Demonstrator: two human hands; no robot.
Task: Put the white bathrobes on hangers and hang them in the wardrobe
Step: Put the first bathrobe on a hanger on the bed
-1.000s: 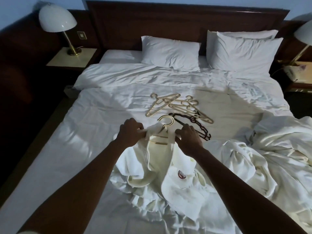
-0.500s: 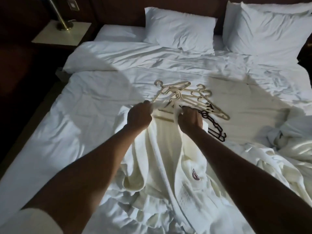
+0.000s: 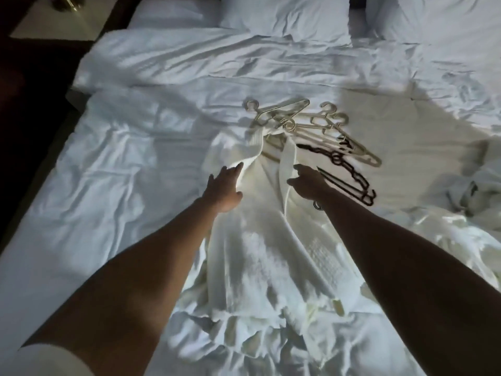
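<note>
A white bathrobe (image 3: 260,240) lies stretched lengthwise on the bed, collar away from me, with a cream hanger (image 3: 287,126) inside its shoulders and the hook poking out at the top. My left hand (image 3: 225,185) lies open with its fingertips on the robe's left lapel. My right hand (image 3: 309,183) rests on the right lapel with loosely bent fingers; a grip cannot be made out. Several cream hangers (image 3: 333,131) and black hangers (image 3: 344,169) lie in a pile just beyond the collar. Another crumpled white bathrobe (image 3: 477,191) sits at the right edge.
The white bed sheet (image 3: 122,185) spreads wide to the left of the robe. Pillows (image 3: 282,17) lie at the head of the bed. A bedside table (image 3: 54,25) stands at the far left corner, with dark floor along the bed's left side.
Both hands let go of the robe's shoulders near the hanger and slid down the lapels toward me. The robe was pulled further up the bed and lies flatter.
</note>
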